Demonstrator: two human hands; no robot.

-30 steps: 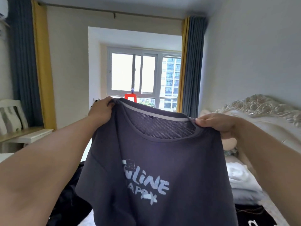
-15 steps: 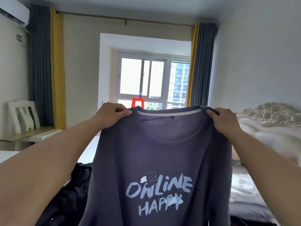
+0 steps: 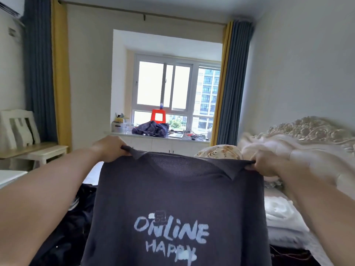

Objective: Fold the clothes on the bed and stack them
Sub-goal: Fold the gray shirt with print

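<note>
Head view: left hand (image 3: 110, 148) and right hand (image 3: 266, 163) each pinch a shoulder of the grey T-shirt (image 3: 176, 208), hanging above the bed (image 3: 292, 233). Right hand blurs, probably moving; an uneven pull could skew the fold or drop it onto the dark clothes (image 3: 63, 223).

Mostly soft matt cloth in my view, with painted wood and plastic round the edges

I see the dark grey shirt (image 3: 178, 192) as matt knit cloth, open mesh at the neck, its pale lettering flat and slightly patchy; the curtains (image 3: 233, 83) are heavy matt fabric in blue-grey and yellow; the chair (image 3: 18, 127) looks like smooth cream-painted wood; the headboard (image 3: 307, 129) is carved with a soft sheen; the red stool (image 3: 158, 117) is glossy plastic; the white bedding (image 3: 280, 210) is crumpled cloth
</note>
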